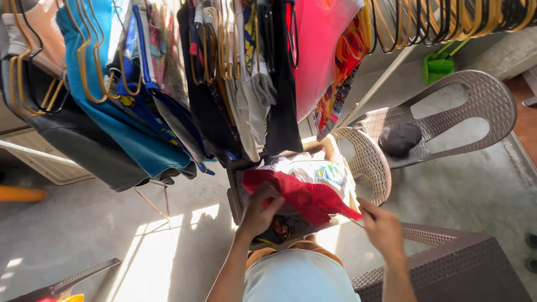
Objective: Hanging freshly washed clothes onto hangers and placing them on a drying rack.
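Note:
My left hand [260,210] is closed on a red garment [305,197] that lies on top of a pile of clothes [321,172] in a container below me. My right hand [381,223] pinches the red garment's lower right corner, fingers closed. Just above the pile hangs a rack of clothes on hangers [218,72], among them a blue piece [120,120], dark pieces and a bright pink one [319,50].
A brown woven plastic chair [475,106] stands at the right with a dark cap [399,138] on its seat. A dark brown woven surface [447,263] lies at lower right. Empty hangers [447,19] fill the rail's right end. Sunlit concrete floor [100,223] spreads to the left.

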